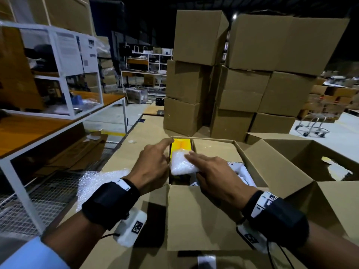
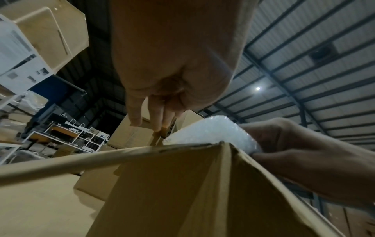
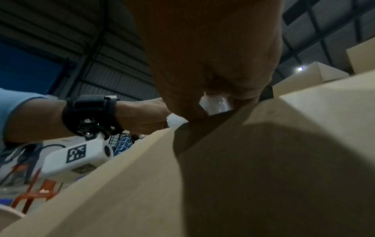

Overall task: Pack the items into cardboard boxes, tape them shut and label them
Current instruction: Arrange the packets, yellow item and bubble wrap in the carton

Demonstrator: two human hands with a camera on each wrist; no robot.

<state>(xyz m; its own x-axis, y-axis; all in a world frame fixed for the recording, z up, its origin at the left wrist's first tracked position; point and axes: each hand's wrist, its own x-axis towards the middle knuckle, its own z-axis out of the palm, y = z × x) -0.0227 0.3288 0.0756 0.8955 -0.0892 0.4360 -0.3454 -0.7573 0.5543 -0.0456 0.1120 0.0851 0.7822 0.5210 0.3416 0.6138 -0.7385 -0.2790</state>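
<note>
Right hand (image 1: 215, 171) is gripping a bubble-wrapped item (image 1: 182, 162), fingers lying flat across its top and thumb tucked underneath, as the left wrist view confirms. Left hand (image 1: 153, 160) is holding nothing: fingers are extended and relaxed, with the fingertips reaching the far left corner of the open cardboard box (image 1: 196, 216). The wrapped item is sitting at the box's left end, over the opening, partly above a yellow packet (image 1: 181, 145) already inside. More white wrapped goods (image 1: 243, 174) are filling the near right part of the box. The near flap is standing up between the wrists; the far flap is folded inward.

The item is white, pillow-shaped and covered in bubble texture. A loose bubble wrap sheet (image 1: 97, 179) is lying left of the box. Stacked cartons (image 1: 240, 74) are standing behind, and another open carton (image 1: 310, 167) is touching on the right.
</note>
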